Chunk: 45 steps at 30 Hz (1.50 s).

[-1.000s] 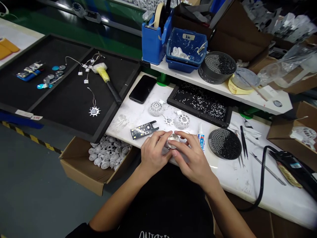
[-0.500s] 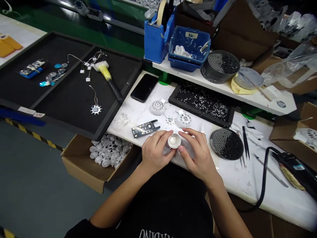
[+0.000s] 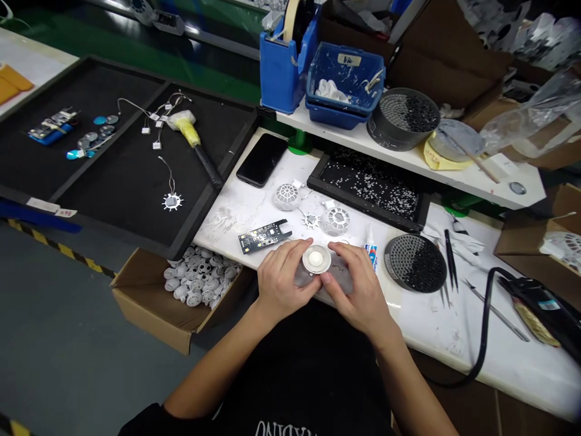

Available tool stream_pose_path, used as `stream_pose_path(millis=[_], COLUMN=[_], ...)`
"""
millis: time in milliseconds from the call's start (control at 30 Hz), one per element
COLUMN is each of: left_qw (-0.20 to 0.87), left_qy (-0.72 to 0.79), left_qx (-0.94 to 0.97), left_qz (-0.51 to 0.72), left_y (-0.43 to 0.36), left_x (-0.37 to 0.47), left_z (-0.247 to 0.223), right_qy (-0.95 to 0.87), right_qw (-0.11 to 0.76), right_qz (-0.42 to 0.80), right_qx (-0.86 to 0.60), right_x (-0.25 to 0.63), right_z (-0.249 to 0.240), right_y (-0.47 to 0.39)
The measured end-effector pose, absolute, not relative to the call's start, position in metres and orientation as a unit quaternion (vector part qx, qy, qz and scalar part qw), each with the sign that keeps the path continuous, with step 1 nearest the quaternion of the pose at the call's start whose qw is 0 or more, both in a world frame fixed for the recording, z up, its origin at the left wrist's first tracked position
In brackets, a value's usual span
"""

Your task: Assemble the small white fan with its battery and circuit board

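Note:
Between my two hands is a small round white cup-shaped part (image 3: 316,259), its open face turned up. My left hand (image 3: 284,275) grips its left side with thumb and forefinger. On the other side, my right hand (image 3: 356,281) closes on the same part, thumb near its lower rim. A black circuit board (image 3: 263,235) lies just beyond my left hand. Farther back on the white bench are a lattice-topped white dome (image 3: 287,197), a small spiked white disc (image 3: 311,220) and a second openwork dome (image 3: 336,220). A glue tube (image 3: 371,247) lies beside my right hand.
A round grey tray of black bits (image 3: 415,264), tweezers (image 3: 451,260) and a corded black tool (image 3: 540,309) occupy the right. Behind stands a raised shelf (image 3: 481,181) with blue bins (image 3: 345,85). Left are a phone (image 3: 262,160), a hammer (image 3: 200,151) and a carton of white parts (image 3: 154,309).
The white part is tilted so its open face shows more fully, and both hands have shifted slightly left with it. The glue tube's label is now uncovered.

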<state>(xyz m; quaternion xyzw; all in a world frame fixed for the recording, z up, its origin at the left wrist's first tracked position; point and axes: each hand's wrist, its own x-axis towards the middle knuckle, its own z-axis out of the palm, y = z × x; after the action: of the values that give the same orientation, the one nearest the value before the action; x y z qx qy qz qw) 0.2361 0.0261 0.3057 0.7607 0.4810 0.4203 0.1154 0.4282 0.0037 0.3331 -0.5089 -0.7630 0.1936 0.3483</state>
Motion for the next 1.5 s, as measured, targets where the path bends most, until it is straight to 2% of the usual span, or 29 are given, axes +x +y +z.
stream_pose_path(millis=[1500], left_qw=[0.09], left_qy=[0.482], left_qx=[0.761], left_qz=[0.426], left_y=[0.028], left_x=[0.2378], left_z=[0.3013], right_qy=[-0.758], right_qw=[0.327], right_qz=[0.232], right_qx=[-0.514], right_x=[0.4273], right_z=[0.3356], right_y=[0.0066])
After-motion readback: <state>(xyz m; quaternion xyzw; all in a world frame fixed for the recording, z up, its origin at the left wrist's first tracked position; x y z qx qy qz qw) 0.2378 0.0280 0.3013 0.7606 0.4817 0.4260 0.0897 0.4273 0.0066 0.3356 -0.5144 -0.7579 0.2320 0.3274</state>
